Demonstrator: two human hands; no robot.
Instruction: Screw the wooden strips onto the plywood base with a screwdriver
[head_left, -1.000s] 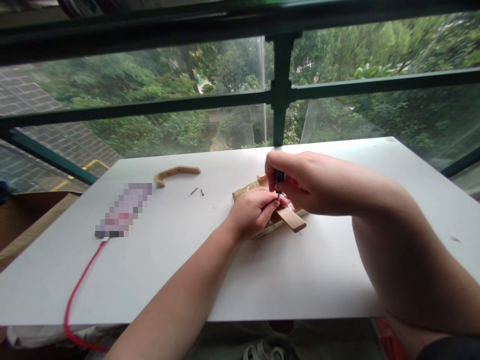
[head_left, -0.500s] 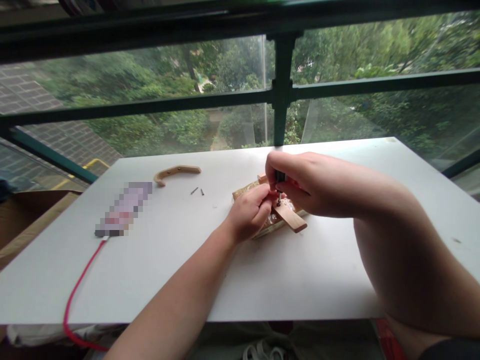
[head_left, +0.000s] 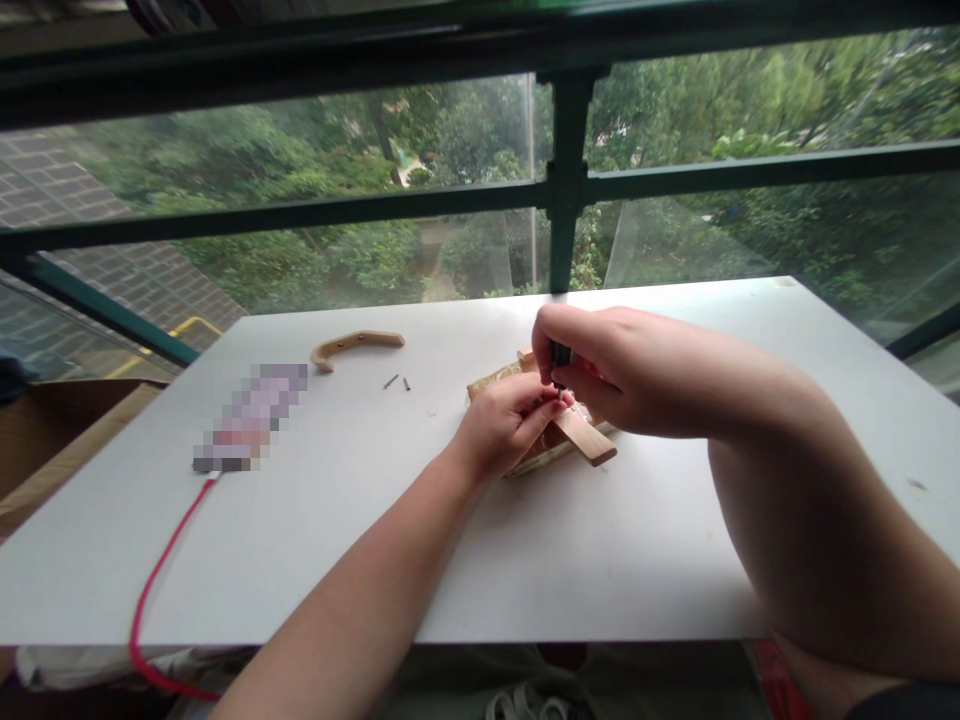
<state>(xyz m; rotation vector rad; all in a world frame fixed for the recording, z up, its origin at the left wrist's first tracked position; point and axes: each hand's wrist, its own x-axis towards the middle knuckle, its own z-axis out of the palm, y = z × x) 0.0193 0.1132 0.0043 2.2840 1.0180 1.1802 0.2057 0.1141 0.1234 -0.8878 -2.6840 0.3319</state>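
My right hand (head_left: 592,360) is wrapped round a screwdriver (head_left: 561,358) with a dark handle, held upright, its shaft pointing down. Under the tip lies a flat wooden piece (head_left: 589,440) with a rounded end. It rests across a package in clear, shiny wrapping (head_left: 551,460) on the table. My left hand (head_left: 502,420) is closed, thumb and fingers pinched around the screwdriver's tip at the wooden piece. What the fingertips grip is hidden. Part of another wooden piece (head_left: 525,358) shows behind the hands.
A curved wooden piece with holes (head_left: 360,340) lies at the white table's (head_left: 337,520) back left, with two screws (head_left: 397,382) near it. A blurred-out phone-like object (head_left: 251,415) is plugged into a red cable (head_left: 154,580). A cardboard box (head_left: 82,440) stands left; windows border the back.
My left thumb and fingertips have closed in over the screwdriver's tip, covering the dark screw head seen before. My right hand and the screwdriver stay nearly in place.
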